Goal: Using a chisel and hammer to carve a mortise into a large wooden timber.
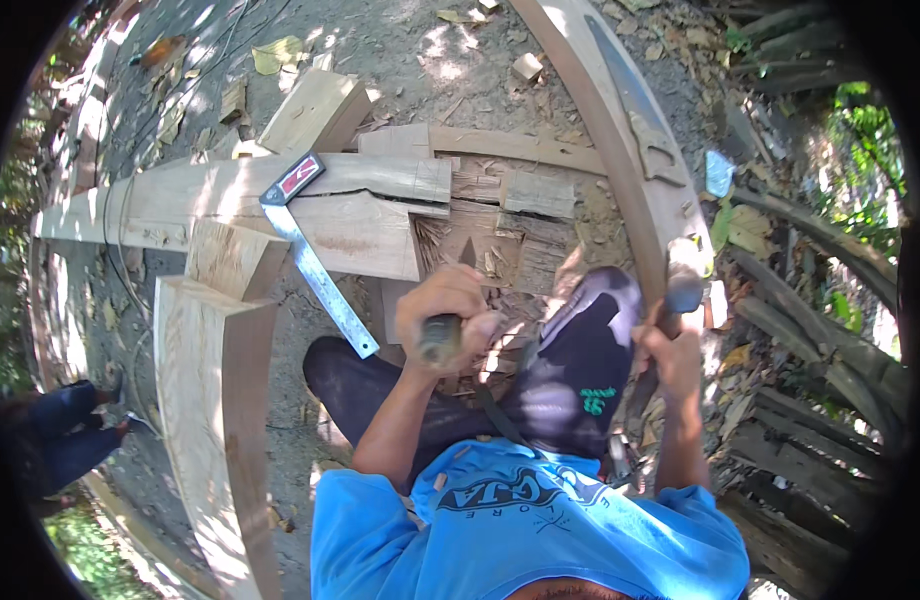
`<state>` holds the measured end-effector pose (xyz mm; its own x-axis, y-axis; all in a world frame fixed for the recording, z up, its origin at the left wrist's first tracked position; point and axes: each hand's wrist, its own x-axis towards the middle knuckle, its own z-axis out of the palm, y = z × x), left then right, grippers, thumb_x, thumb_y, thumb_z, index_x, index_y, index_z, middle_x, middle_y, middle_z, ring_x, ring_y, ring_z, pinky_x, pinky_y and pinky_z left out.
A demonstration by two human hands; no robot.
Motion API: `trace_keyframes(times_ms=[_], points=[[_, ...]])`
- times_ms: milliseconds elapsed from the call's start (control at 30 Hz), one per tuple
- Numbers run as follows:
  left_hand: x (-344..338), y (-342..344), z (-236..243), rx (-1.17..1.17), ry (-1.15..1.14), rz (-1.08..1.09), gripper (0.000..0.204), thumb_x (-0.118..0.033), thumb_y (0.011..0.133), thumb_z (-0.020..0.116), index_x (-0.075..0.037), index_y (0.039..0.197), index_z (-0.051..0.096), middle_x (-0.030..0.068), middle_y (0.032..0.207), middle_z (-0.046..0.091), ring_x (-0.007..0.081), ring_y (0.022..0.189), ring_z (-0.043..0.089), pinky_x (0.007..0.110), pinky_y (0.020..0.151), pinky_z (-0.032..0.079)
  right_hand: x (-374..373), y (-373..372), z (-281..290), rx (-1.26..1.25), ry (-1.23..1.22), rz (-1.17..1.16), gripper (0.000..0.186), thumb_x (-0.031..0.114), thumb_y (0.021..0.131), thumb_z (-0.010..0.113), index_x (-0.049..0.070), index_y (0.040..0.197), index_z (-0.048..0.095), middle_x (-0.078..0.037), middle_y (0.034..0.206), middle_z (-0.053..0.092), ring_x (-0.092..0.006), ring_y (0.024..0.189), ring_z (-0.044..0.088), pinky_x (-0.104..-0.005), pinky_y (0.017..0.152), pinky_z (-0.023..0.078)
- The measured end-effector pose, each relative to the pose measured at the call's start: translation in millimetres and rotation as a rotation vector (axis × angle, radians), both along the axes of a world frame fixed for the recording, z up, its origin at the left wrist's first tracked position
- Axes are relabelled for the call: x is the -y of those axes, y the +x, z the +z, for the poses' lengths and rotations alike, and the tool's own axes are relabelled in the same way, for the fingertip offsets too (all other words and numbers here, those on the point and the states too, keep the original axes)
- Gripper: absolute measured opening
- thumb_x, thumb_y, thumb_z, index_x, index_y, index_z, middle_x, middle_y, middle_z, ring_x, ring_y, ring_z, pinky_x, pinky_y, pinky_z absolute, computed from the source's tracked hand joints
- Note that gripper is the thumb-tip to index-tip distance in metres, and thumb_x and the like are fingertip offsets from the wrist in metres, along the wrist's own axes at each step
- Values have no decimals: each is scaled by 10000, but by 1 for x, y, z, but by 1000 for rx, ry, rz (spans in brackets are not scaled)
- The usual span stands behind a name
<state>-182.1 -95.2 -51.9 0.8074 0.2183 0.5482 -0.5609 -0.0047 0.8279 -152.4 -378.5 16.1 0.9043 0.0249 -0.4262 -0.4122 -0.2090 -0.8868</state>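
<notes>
My left hand [442, 300] is closed around the handle of a chisel [441, 338]. The chisel stands upright, butt toward me, its blade pointing at a rough, chipped recess in a wooden beam [325, 240]. Wood chips lie in the recess. Whether the blade's edge touches the wood, I cannot tell. My right hand [670, 352] grips a hammer [684, 291], its head raised beside my knee, apart from the chisel. A steel try square [322, 275] with a dark and red stock lies across the beam, left of my left hand.
A handsaw [652, 150] rests on a long plank [590, 90] at the right. Thick timber [220, 330] stands at the left, with an offcut block [315, 108] behind the beam. Rough logs [810, 330] pile up at far right. Another person's legs [75, 430] show at far left.
</notes>
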Motion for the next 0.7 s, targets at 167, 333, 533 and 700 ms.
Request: trace_keyframes(times_ms=[167,333,533,700], points=[[22,6,-39,-61,-15,225,291,-279,887,690,-63,836,502,112,793,627,227,764,630,524,959,480,-12,48,10,-160,347,36,169,-82,783,645,23,772,514,-25,569,502,-113,446,488,-255,437,389],[49,-14,-37,-227,-2,355,377,-417,932,656,-80,912,489,91,848,604,239,878,613,536,1005,450,11,64,1,-224,526,79,222,-86,806,663,-13,921,489,-36,629,505,-117,465,507,-254,437,421],[46,4,-29,-145,-411,436,332,-430,1023,524,-104,974,484,40,834,543,198,867,565,480,1015,456,19,66,-23,-38,419,-81,428,-30,811,698,-82,1178,483,-58,700,575,-99,504,540,-225,468,447],[71,12,-43,-138,-157,441,443,-496,935,644,-84,971,484,53,818,565,177,804,561,457,912,473,17,36,-22,6,508,-96,239,4,800,678,33,867,451,-34,586,477,-101,404,438,-247,372,381]])
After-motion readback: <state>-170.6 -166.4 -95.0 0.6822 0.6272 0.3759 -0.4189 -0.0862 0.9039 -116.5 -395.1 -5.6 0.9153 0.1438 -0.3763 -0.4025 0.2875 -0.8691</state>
